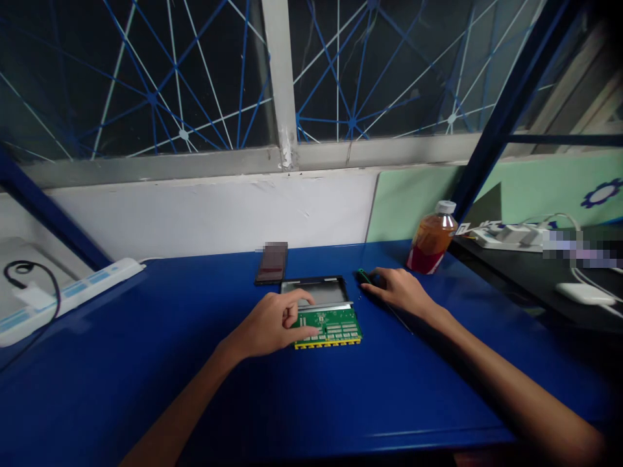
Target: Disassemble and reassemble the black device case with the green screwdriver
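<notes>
A green circuit board (335, 322) with a yellow strip along its near edge lies in the middle of the blue table. My left hand (277, 322) holds the board at its left part, thumb near the close edge and index finger over the far edge. Behind the board, touching or nearly touching it, is a dark-framed panel (318, 290) with a grey inside. To the right, my right hand (396, 290) has its fingers on the green and black handle of a screwdriver (361, 277), whose thin shaft points toward the near right.
A dark phone (272, 263) lies behind the panel at the left. An orange drink bottle (432, 239) stands at the back right. One white power strip (87, 290) is at the left; another (516, 237) sits on a black surface at the right.
</notes>
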The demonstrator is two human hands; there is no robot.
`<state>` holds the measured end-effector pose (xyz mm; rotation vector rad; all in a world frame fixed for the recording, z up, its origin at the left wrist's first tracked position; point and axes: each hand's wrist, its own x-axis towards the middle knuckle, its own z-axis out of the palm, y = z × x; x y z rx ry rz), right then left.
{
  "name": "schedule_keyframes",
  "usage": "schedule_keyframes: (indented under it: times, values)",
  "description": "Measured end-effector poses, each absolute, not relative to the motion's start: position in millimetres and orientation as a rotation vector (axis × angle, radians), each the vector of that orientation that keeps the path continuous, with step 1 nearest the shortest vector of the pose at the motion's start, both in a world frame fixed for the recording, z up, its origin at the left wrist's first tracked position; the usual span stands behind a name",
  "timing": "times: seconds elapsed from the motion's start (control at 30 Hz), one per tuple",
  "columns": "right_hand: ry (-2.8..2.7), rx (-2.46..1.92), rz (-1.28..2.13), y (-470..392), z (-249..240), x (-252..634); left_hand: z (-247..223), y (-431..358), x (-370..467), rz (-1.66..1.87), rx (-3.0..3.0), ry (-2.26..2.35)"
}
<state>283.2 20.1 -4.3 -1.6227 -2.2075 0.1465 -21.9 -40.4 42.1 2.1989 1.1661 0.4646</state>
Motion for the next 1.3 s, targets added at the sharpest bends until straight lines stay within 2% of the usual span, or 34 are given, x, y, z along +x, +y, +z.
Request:
schedule_keyframes:
  times: [0.13,0.3,0.4,0.97,1.13,1.3]
  values:
    - [-2.149,-1.554,0.289,21,1,286,41,-41,-19,0.496,2.205,1.149]
    - [-1.592,-1.371,0.576,13,20,288,39,-41,-18,0.52,2.192,1.143]
    - [-1.406,-1.184,0.562,7,27,285,37,-41,-18,0.51,2.189,1.154]
    - [-1.531,-1.162,0.366,-1,20,275,35,-41,-17,0.527,2.216,1.158]
    - [-1.382,-1.031,0.511,1,26,274,33,-40,-17,0.645,2.233,1.158]
    - [-1.18,-0.902,0.83,-4,30,264,29,-38,-11,0.889,2.284,1.185]
